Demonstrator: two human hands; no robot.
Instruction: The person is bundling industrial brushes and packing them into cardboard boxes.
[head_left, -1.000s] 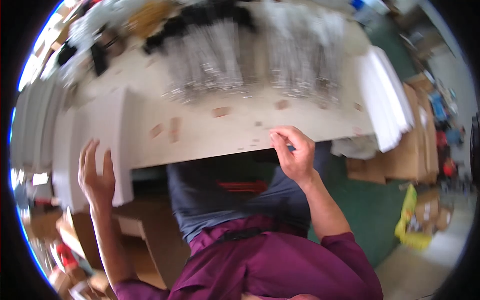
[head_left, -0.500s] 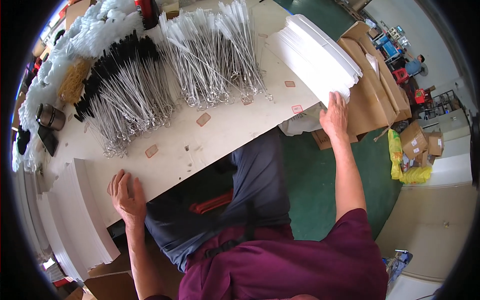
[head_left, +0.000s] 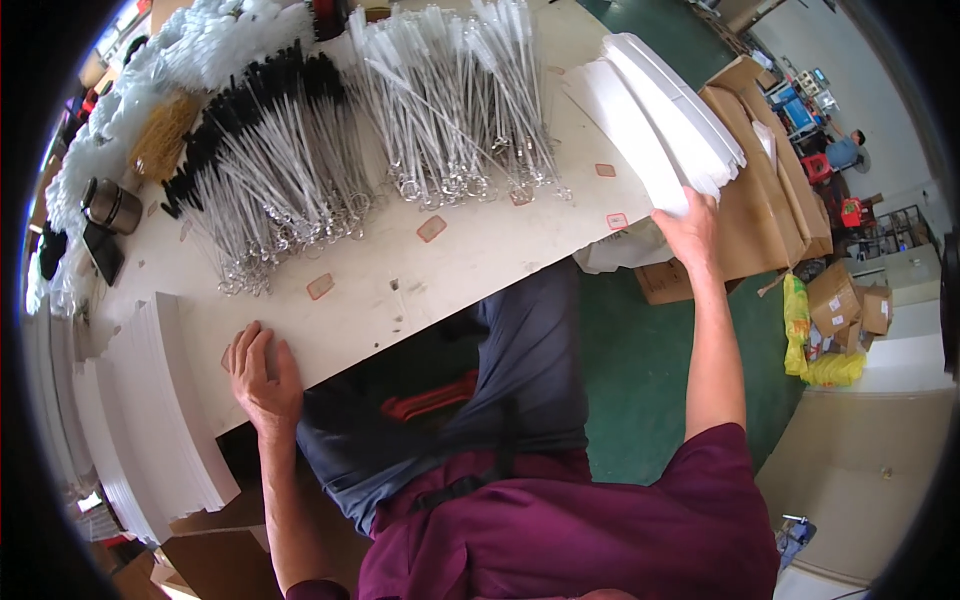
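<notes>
Head view is showing you leaning over a pale table (head_left: 470,250). Nearest you, your left hand (head_left: 262,372) is lying flat with fingers spread on the table's near edge, gripping nothing, just beside a fanned stack of white sheets (head_left: 165,400) that is overhanging the left corner. A bare strip of tabletop is running along the near edge between your 2 hands. Your right hand (head_left: 688,232) is reaching past the table's right edge, fingers curled onto the lower end of a second white sheet stack (head_left: 665,120); you cannot tell how firmly it is gripping. Cardboard boxes (head_left: 770,170) are crowding that side. Farther off, white-bristled wire brushes (head_left: 450,100) and black-bristled brushes (head_left: 260,130) are covering the far tabletop.
</notes>
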